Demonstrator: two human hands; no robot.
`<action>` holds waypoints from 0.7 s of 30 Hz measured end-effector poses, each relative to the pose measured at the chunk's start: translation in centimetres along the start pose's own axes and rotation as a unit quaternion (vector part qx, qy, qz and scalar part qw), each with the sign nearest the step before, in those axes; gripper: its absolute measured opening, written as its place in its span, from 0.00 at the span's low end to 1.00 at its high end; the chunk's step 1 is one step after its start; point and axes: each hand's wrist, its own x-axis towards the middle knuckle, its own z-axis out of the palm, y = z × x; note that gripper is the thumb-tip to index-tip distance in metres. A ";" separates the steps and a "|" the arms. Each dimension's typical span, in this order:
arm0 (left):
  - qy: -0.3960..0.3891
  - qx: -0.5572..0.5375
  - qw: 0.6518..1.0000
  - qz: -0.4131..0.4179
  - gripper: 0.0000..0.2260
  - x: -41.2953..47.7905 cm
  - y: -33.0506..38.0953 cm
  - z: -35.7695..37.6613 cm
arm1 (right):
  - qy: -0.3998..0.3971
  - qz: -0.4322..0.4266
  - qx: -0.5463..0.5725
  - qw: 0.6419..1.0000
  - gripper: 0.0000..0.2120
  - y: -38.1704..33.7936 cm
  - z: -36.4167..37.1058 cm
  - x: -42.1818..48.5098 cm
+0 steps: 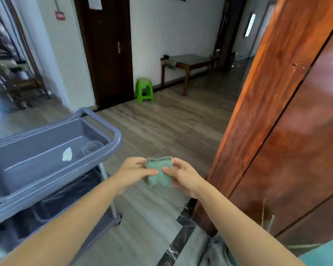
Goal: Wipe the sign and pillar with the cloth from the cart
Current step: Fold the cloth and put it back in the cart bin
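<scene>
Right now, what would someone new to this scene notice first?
Probably the folded green cloth, held low in the middle between the left hand and the right hand. Next, the tall reddish wooden pillar filling the right side, and the grey cart at the left. The bright green stool by the far wall also stands out.

Both bare forearms reach forward and meet in front of the body. The left hand (pixel 132 172) pinches the folded cloth (pixel 159 174) with thumb on top, fingers curled behind. The right hand (pixel 183 176) grips the opposite side, its thumb nearly touching the left thumb.
</scene>
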 end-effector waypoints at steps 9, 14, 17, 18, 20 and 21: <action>0.072 -0.191 0.972 -0.112 0.10 -2.3 -7.4 -13.7 | -0.112 0.109 0.038 0.987 0.09 3.5 14.4 8.3; 0.137 -0.215 0.956 -0.145 0.09 -2.6 -9.6 -19.2 | -0.160 0.136 0.016 0.978 0.10 5.1 20.6 12.6; 0.175 -0.229 0.944 -0.161 0.10 -1.8 -10.6 -22.4 | -0.200 0.150 -0.002 0.968 0.08 5.3 23.8 16.1; 0.190 -0.230 0.940 -0.164 0.10 -1.5 -10.9 -23.3 | -0.212 0.154 -0.005 0.965 0.08 5.3 24.9 17.5; 0.222 -0.235 0.931 -0.169 0.09 -0.4 -11.5 -25.3 | -0.229 0.156 -0.020 0.961 0.09 5.5 27.0 20.4; 0.238 -0.239 0.926 -0.171 0.09 0.3 -11.8 -26.4 | -0.239 0.155 -0.026 0.958 0.08 5.6 28.2 21.9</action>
